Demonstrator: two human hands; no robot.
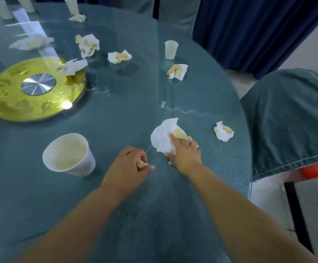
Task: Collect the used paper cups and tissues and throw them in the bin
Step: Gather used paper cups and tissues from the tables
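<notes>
No legible text, brand or number anywhere. Small pale sticker (162, 104) on the glass tabletop (116, 126), just beyond the near tissue (162, 138): too small and blurred to read. Gold disc (11, 105), far left: embossed shapes, not readable as characters.

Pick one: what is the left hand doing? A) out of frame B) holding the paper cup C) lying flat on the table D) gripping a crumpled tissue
D: the left hand has its fingers curled round a small crumpled tissue, while the paper cup stands untouched beside it.
</notes>
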